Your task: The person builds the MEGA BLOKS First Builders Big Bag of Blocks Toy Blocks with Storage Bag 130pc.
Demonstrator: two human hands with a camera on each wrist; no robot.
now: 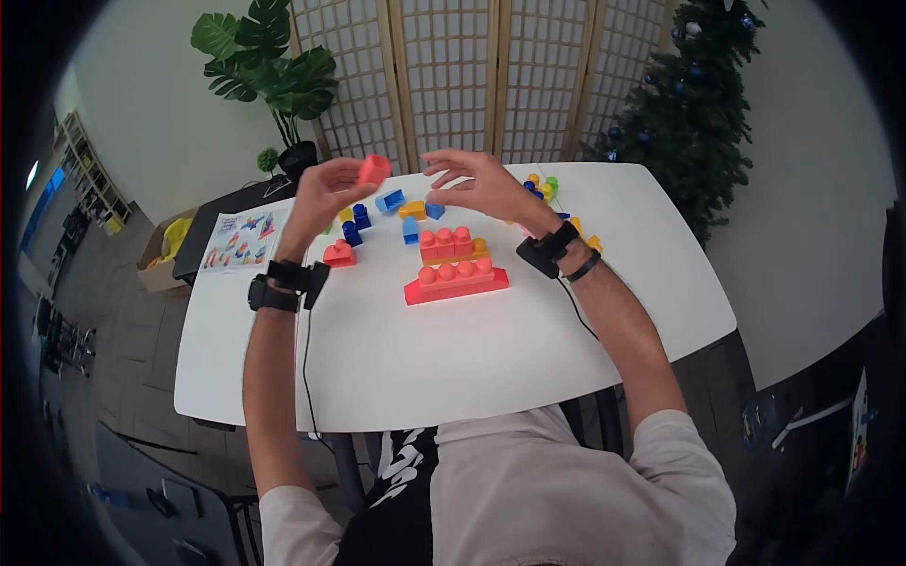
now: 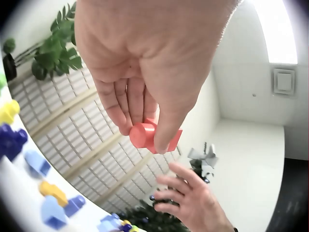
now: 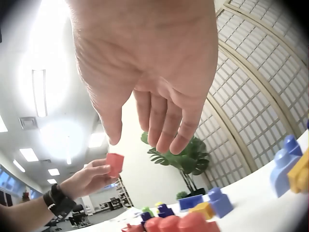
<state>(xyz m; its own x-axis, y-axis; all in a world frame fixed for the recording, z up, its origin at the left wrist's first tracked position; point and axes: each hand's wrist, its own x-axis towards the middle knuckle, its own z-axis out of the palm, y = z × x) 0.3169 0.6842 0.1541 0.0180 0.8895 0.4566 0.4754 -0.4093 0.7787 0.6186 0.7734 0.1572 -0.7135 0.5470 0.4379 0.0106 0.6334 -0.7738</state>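
Your left hand (image 1: 326, 196) grips one red block (image 1: 375, 170); your right hand (image 1: 489, 189) has open fingers. Red rows (image 1: 457, 288) seem partly built; loose blocks (image 1: 412, 210) lie toward the far edge of bench (image 1: 377, 377).

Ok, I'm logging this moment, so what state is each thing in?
Left hand: raised, pinching the small red block
Small red block: off the white table
Right hand: open, empty
Long red base: on the table, studs up
Printed sheet: flat, pictures up
Cardboard box: open
Folding screen: unfolded, upright
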